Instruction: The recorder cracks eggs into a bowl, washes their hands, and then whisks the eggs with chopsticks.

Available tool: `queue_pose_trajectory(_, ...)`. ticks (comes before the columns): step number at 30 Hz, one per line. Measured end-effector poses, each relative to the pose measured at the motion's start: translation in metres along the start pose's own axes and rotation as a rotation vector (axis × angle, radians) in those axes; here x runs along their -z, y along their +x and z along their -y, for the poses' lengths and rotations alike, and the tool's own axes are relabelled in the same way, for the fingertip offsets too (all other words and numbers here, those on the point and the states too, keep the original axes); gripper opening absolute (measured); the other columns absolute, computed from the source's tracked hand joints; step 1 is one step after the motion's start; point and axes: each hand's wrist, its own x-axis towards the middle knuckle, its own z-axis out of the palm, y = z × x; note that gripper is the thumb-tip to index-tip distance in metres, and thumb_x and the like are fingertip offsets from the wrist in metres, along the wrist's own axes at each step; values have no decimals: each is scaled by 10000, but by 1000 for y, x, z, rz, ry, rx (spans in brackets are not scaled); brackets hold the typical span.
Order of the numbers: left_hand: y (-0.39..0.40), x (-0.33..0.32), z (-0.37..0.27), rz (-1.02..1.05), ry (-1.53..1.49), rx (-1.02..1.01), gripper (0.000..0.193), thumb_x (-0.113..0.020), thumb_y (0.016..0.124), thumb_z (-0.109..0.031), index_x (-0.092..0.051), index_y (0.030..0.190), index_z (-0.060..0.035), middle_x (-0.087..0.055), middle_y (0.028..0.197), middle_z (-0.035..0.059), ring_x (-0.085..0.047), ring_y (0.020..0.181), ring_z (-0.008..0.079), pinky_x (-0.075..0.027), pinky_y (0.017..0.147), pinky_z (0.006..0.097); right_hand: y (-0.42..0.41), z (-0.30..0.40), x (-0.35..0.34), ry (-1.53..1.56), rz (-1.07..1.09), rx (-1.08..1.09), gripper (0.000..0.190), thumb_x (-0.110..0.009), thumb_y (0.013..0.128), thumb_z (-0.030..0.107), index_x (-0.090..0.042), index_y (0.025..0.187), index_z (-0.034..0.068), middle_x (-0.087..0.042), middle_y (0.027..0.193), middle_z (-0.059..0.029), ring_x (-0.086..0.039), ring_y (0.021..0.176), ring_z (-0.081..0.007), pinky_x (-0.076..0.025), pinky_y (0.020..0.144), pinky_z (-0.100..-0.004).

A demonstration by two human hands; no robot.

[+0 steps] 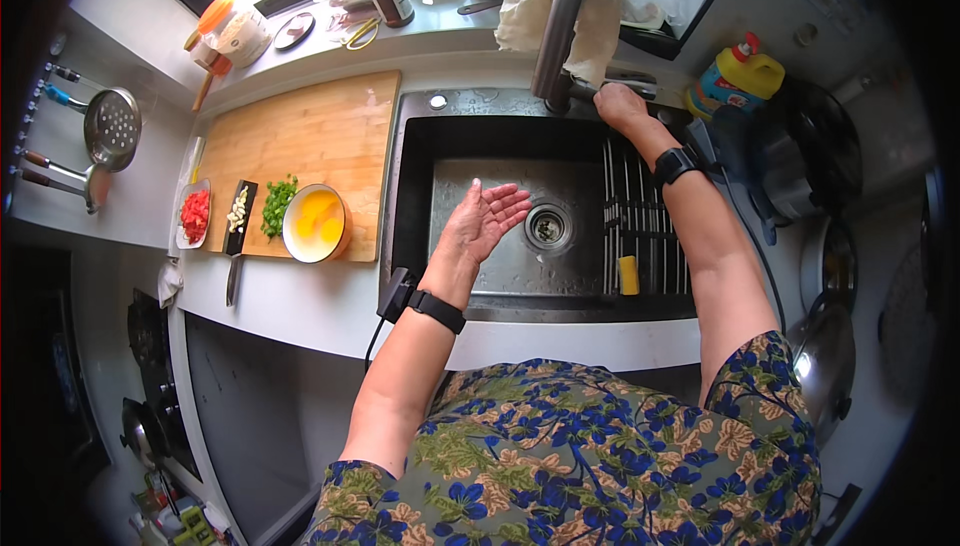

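Observation:
My left hand hangs palm up over the steel sink, fingers extended, with nothing in it. Beyond its fingertips is the sink drain, with bits of debris in it. At the back right of the sink, my right hand is closed around the lever of the dark faucet. A cream cloth drapes over the faucet's neck. No stream of water can be made out. A roll-up drying rack covers the sink's right side, and a yellow sponge lies on it.
Left of the sink, a wooden cutting board carries chopped scallions, a bowl of eggs and a knife with garlic on its blade. Diced tomato sits in a dish. A yellow detergent bottle stands back right.

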Motion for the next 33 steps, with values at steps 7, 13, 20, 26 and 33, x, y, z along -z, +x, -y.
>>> queue_pose_trajectory(7, 5, -6, 0, -24, -15, -10, 576, -224, 947, -415, -407, 1150, 92, -460, 1168, 276, -481, 1084, 356, -406, 946, 423, -1, -6, -5, 31, -21, 103, 325, -428, 799, 236, -624, 769, -23, -587, 865, -256, -555, 876, -409, -440, 774, -454)
queue_pose_trajectory(13, 9, -16, 0, -13, -41, 3, 581, -220, 948, -412, -394, 1162, 99, -441, 1188, 281, -462, 1104, 361, -389, 963, 431, 14, -31, -23, -47, 38, 232, 315, -440, 799, 223, -628, 824, -28, -586, 892, -261, -558, 882, -412, -443, 788, -461)
queue_pose_trajectory(20, 24, -19, 6, -59, -146, 1, 566, -213, 953, -386, -397, 1143, 115, -450, 1168, 284, -466, 1095, 367, -392, 957, 445, 12, -35, -26, -6, 21, 262, 310, -438, 788, 216, -626, 756, -29, -591, 818, -256, -568, 848, -402, -442, 763, -470)
queue_pose_trajectory(26, 61, -5, 13, -165, -331, -5, 419, -275, 949, -299, -444, 1006, 80, -518, 984, 218, -541, 925, 363, -474, 830, 455, 3, -30, -39, 316, 49, 27, 254, -441, 794, 193, -540, 636, 20, -523, 521, -96, -541, 440, -186, -432, 417, -312)
queue_pose_trajectory(33, 73, -3, 15, -133, -451, -96, 318, -315, 927, -167, -428, 1038, 109, -498, 1025, 244, -518, 963, 367, -465, 870, 453, -118, 54, -74, 1674, 462, -74, 243, -525, 834, 247, -572, 986, 63, -600, 903, -52, -581, 878, -179, -495, 720, -387)
